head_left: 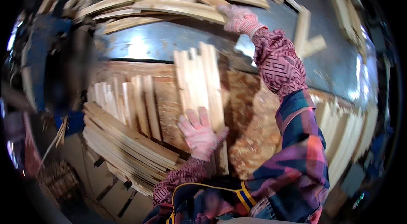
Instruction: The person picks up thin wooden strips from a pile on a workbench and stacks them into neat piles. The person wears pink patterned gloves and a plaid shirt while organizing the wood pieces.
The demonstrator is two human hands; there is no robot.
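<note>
A: Left hand (200,135)?
B: Lying flat, fingers spread, pressing on a bundle of slats (202,80) on the chipboard bench (250,130). Not gripping, just holding them down.
A: Slat axis?
B: Running straight away from the person, the far ends pointing at the metal table (169,41).
A: Right hand (240,18)?
B: Reaching far forward, resting on the pile of long slats (178,5) lying crosswise. Can't tell if it's closing round one.
A: Nearer hand to the bundle?
B: Left, it's touching. More stacks (127,143) lying to the left.
</note>
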